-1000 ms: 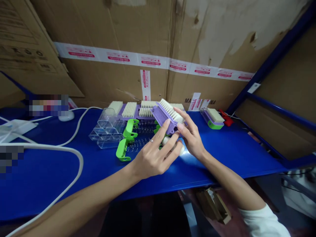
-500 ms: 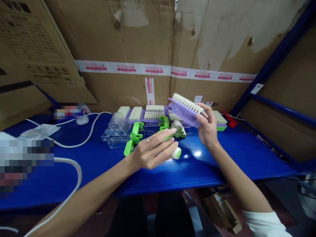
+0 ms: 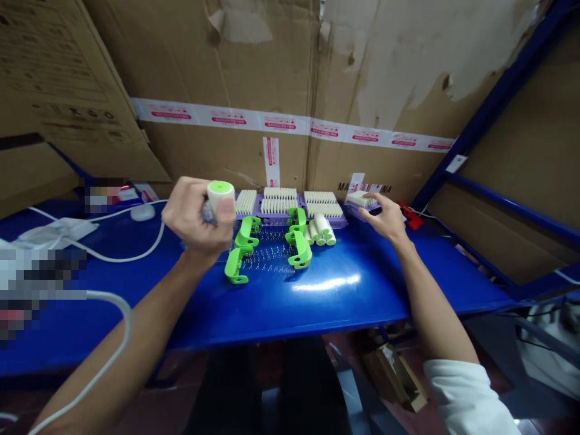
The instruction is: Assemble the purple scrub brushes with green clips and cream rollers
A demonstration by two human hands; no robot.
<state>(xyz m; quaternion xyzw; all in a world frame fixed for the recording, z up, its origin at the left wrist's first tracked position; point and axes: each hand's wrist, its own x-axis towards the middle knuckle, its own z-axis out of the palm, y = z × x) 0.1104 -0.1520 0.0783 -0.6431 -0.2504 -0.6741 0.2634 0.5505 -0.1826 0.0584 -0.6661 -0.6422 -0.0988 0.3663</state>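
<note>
My left hand [image 3: 193, 214] is closed around a white cylinder with a green end [image 3: 221, 192], raised over the left part of the table. Something clear shows between its fingers. At the right, my right hand [image 3: 385, 216] grips a purple brush with cream bristles [image 3: 360, 199] by its end, low at the back of the table. Beside it, several similar brushes [image 3: 324, 205] lie in a row, bristles up. In front of them are green brackets [image 3: 235, 264] with metal wire coils [image 3: 272, 251], and a small stack of white cylinders [image 3: 322, 229].
A large cardboard sheet [image 3: 290, 66] stands behind the blue table [image 3: 281, 314]. White cables [image 3: 122, 260] run across the left side. A red object [image 3: 412, 219] lies at the back right, near the blue frame [image 3: 471, 145]. An open cardboard box [image 3: 399, 380] sits below.
My left hand has moved left and up with the white cylinder, now in front of the clear plastic pieces. My right hand has lowered the brush to the row at the back.
</note>
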